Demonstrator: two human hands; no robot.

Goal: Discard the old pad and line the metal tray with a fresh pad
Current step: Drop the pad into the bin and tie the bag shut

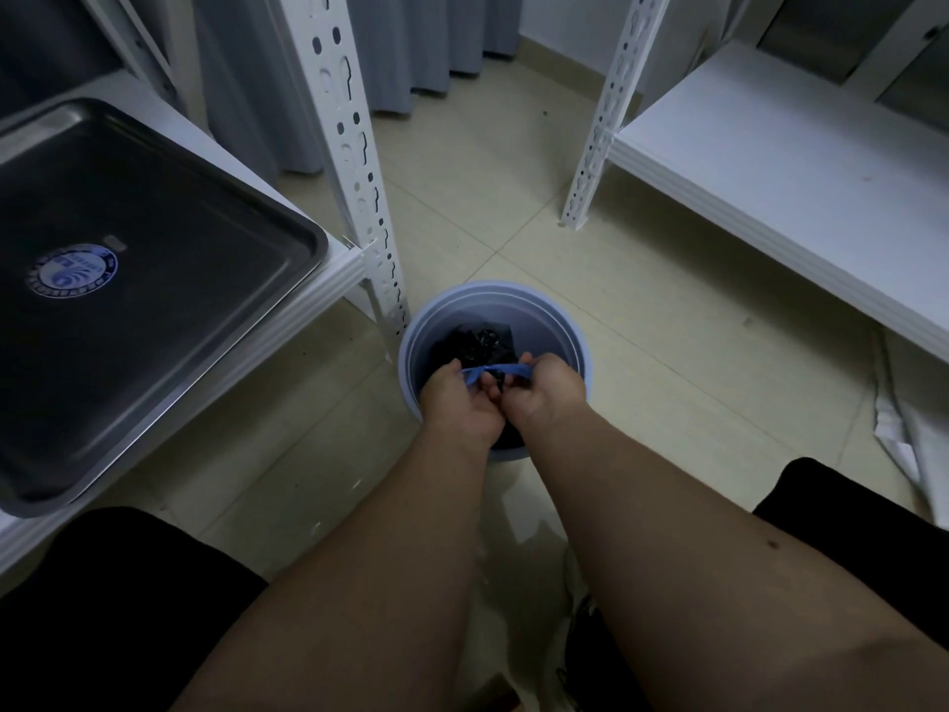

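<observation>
Head view: both hands — left hand [458, 403], right hand [545, 396] — pinch blue strip [495, 371] (over bin [575, 337]).

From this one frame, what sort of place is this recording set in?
Probably a storeroom or utility room: white slotted-angle shelving on both sides, a bare metal tray on the left shelf, and a blue bin on the tiled floor.

Single head-worn wide view, looking steeply down and forward, close above a bin [494, 321] on the floor [642, 310], shelving at both sides
</observation>
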